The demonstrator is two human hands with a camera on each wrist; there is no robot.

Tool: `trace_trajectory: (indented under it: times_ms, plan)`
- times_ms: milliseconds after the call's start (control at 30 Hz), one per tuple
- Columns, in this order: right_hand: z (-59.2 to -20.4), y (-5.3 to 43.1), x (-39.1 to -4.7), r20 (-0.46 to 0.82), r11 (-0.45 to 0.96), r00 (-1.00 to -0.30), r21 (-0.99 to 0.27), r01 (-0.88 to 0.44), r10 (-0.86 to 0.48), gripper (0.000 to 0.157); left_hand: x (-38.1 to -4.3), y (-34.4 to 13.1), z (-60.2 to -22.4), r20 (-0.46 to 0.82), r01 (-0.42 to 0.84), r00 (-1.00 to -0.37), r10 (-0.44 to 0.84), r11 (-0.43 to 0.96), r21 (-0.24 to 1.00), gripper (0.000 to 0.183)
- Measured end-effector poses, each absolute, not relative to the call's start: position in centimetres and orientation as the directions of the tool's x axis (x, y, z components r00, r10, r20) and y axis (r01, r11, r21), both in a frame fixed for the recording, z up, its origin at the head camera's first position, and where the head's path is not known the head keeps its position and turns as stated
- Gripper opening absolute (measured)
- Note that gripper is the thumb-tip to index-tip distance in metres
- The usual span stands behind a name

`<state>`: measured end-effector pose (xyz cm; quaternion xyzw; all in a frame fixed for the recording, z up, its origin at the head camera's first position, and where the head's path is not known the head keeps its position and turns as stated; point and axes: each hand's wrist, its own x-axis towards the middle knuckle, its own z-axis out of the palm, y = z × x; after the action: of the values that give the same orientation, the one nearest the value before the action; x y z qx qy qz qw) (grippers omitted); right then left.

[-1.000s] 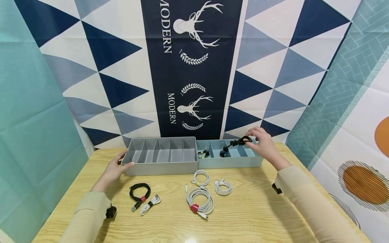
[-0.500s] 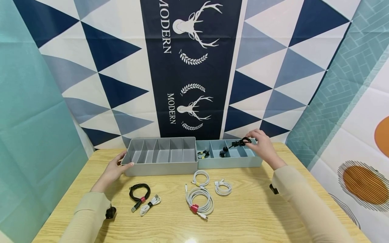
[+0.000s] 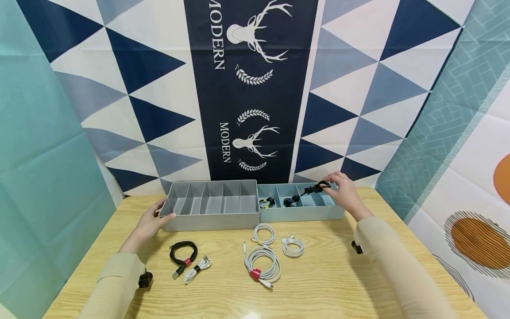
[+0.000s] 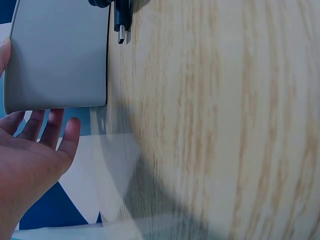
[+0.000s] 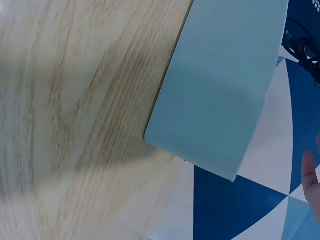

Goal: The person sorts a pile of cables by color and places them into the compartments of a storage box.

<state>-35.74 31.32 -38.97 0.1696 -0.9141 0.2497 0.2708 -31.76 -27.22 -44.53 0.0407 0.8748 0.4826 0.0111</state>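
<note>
My right hand (image 3: pixel 341 190) pinches a bundled black cable (image 3: pixel 317 188) above the right part of the light-blue divided box (image 3: pixel 303 215). The cable's dark lower end (image 3: pixel 291 200) hangs into the second compartment from the left; whether it touches the bottom I cannot tell. In the right wrist view the cable (image 5: pixel 307 56) shows past the box's side (image 5: pixel 215 90), with part of the hand (image 5: pixel 312 186) at the edge. My left hand (image 3: pixel 150 221) holds the left end of the grey divided box (image 3: pixel 213 222), thumb on its front and fingers (image 4: pixel 52 127) round the end.
In the blue box's leftmost compartment lies a small black-and-yellow cable (image 3: pixel 267 203). On the wooden table (image 3: pixel 318 274) in front are a black USB cable (image 3: pixel 184 257), a short white cable (image 3: pixel 197 269) and several coiled white cables (image 3: pixel 263 261). A patterned cloth (image 3: pixel 255 88) hangs behind.
The right hand has sunk slightly with the black cable. The cable's lower end has shifted a little left within the blue box. The left hand and the grey box have stayed put.
</note>
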Motion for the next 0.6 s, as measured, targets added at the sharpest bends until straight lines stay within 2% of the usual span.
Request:
trace_trajectory:
  times_ms: [300, 600]
  plan:
    - [-39.6, 32.1, -36.2, 0.548, 0.814, -0.819, -0.390, -0.429, -0.170, 0.015, -31.9, -27.2, -44.7, 0.023, 0.060, -0.997, 0.077, 0.527, 0.848, 0.084]
    - [-40.8, 32.4, -36.9, 0.444, 0.823, -0.878, -0.421, -0.381, -0.179, 0.022, -31.9, -27.3, -44.7, 0.025, 0.064, -0.996, 0.080, 0.525, 0.849, 0.081]
